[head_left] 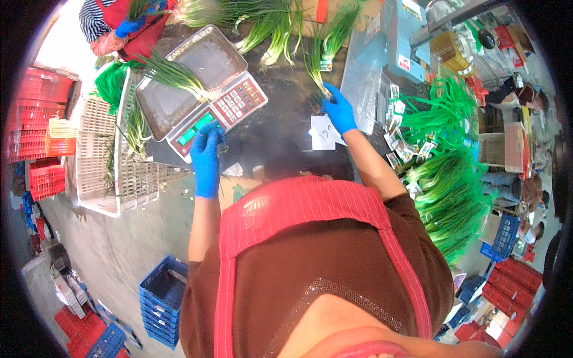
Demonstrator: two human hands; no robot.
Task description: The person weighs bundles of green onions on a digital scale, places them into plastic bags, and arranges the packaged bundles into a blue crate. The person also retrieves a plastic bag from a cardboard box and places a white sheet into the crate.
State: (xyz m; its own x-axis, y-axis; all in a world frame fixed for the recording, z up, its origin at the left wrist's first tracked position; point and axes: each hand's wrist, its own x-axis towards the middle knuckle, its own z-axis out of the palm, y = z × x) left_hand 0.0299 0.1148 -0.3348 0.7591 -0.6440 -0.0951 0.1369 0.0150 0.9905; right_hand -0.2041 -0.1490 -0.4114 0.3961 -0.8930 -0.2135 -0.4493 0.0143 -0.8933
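My left hand (206, 161), in a blue glove, is at the display edge of a digital scale (239, 100). Its fingers are bent and somewhat apart, and I see nothing in them. On the scale's metal pan (201, 58) lies a bunch of spring onions (179, 78), roots towards the keypad. My right hand (339, 109), also gloved in blue, pinches the root end of a thin bunch of spring onions (315, 67) on the dark tabletop (282, 98). Just below that hand are white paper slips (323, 138), one with handwriting.
Across the table a co-worker's blue-gloved hand (130, 27) holds greens. More spring onions (277, 40) lie at the back. A white plastic crate (117, 179) stands left. At right are a light-blue machine (405, 40), green netting (441, 105) and netted spring onions (447, 201).
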